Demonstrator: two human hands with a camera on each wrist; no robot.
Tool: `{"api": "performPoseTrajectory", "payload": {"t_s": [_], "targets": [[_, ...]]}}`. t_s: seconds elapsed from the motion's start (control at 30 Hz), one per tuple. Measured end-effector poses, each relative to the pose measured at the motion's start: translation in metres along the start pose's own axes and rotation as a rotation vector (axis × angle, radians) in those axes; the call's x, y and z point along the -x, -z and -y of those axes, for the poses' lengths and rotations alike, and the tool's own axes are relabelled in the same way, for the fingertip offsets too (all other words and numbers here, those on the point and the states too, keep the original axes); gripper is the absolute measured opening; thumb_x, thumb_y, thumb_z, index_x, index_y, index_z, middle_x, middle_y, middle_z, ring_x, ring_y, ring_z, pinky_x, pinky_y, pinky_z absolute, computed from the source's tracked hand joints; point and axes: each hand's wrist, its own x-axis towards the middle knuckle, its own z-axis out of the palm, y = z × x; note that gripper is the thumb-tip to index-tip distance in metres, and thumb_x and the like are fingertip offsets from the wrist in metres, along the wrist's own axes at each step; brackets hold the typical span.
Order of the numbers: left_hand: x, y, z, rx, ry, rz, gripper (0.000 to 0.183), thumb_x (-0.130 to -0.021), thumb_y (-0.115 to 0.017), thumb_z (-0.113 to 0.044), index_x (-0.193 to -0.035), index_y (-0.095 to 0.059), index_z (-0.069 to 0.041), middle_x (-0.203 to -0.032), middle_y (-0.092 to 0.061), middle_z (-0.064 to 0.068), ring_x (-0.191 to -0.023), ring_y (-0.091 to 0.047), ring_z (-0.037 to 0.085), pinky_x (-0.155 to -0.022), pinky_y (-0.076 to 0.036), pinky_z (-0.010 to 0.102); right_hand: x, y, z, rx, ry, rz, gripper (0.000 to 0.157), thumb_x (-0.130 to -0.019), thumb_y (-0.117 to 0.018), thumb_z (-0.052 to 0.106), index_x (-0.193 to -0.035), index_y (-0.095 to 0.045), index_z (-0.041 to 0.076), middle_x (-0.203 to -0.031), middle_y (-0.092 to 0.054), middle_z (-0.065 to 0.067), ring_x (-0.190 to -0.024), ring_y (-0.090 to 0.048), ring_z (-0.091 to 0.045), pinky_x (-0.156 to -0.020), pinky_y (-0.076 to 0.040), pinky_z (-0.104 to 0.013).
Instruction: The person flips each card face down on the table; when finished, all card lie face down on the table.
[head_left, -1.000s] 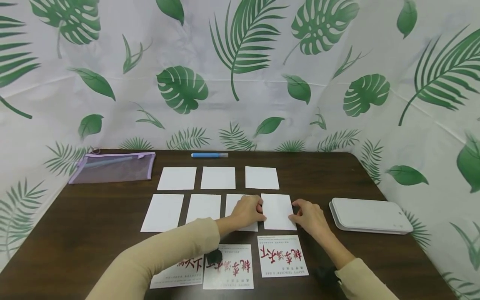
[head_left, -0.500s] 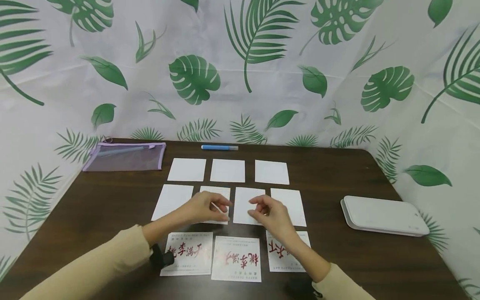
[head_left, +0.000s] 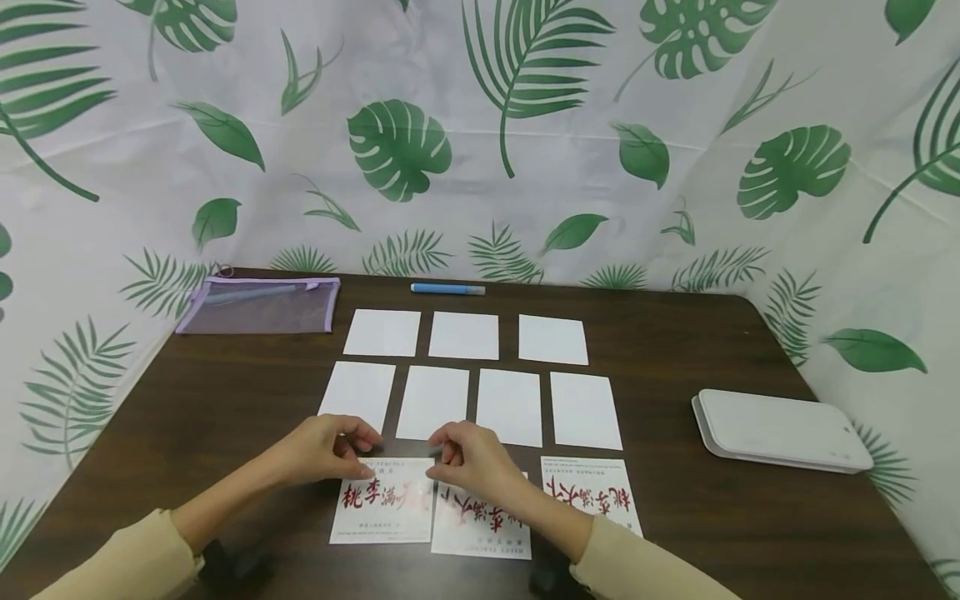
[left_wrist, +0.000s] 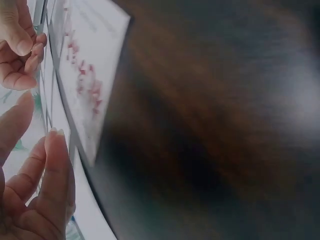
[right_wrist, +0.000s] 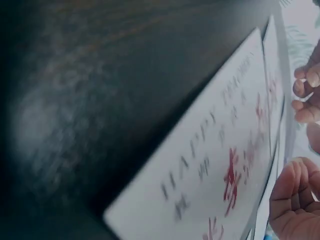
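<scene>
Three printed cards with red characters lie in a front row: a left card (head_left: 390,517), a middle card (head_left: 476,542) and a right card (head_left: 588,487). My left hand (head_left: 326,450) is at the left card's upper left corner, thumb and fingers apart. Over that card's upper right corner is my right hand (head_left: 476,462), bent fingers apart from the thumb, its wrist hiding part of the middle card. Neither hand holds anything; whether the fingertips touch the left card, I cannot tell. In the left wrist view my left hand (left_wrist: 37,195) shows a gap between thumb and fingers.
Beyond the printed cards, several blank white cards (head_left: 433,404) form a row, with three more (head_left: 463,336) behind them. A blue marker (head_left: 447,289) lies at the back. A purple mesh pouch (head_left: 258,307) sits back left, a white flat case (head_left: 780,431) at right.
Both hands have moved left and nearer, from a blank card at the right of its row to the left printed card. The head view has shifted, and the blank cards' row is now uncovered.
</scene>
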Motion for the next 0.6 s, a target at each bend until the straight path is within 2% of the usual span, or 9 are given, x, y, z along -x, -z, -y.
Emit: {"api": "performPoseTrajectory", "payload": {"t_s": [0.13,0.33,0.47,0.6], "targets": [[0.009,0.0,0.007,-0.01,-0.019,0.002,0.041,-0.071,-0.081,-0.016,-0.105,-0.065,0.001,-0.089,-0.063,0.005,-0.065,-0.056,0.003,-0.058,-0.048,0.019,-0.002,-0.007,0.003,0.091,-0.012,0.042,0.029,-0.073,-0.08,0.013,-0.098,-0.066,0.004,-0.071,-0.053,0.004,-0.06,-0.04,0.001,-0.056,-0.039,-0.014],[0.014,-0.002,0.014,-0.002,-0.021,0.006,0.042,-0.068,-0.083,-0.014,-0.101,-0.062,0.001,-0.087,-0.06,0.005,-0.064,-0.054,0.002,-0.057,-0.047,0.019,-0.003,-0.014,0.006,0.215,-0.024,0.044,0.037,-0.069,-0.083,0.019,-0.099,-0.065,0.007,-0.075,-0.052,0.003,-0.064,-0.038,-0.002,-0.056,-0.035,-0.014],[0.014,-0.004,0.018,-0.051,-0.045,0.004,0.039,-0.066,-0.083,-0.011,-0.097,-0.061,-0.002,-0.083,-0.056,0.002,-0.061,-0.051,0.002,-0.055,-0.046,0.019,-0.003,-0.018,0.008,0.258,-0.036,0.052,0.041,-0.069,-0.083,0.021,-0.101,-0.062,0.007,-0.081,-0.05,0.004,-0.068,-0.039,-0.003,-0.058,-0.037,-0.014],[0.013,-0.006,0.019,-0.112,-0.076,-0.027,0.038,-0.065,-0.084,-0.01,-0.094,-0.06,-0.004,-0.079,-0.053,0.0,-0.06,-0.048,0.002,-0.054,-0.045,0.02,-0.002,-0.019,0.008,0.273,-0.045,0.06,0.04,-0.07,-0.083,0.021,-0.1,-0.06,0.008,-0.083,-0.049,0.004,-0.069,-0.04,-0.003,-0.06,-0.038,-0.015]]}}
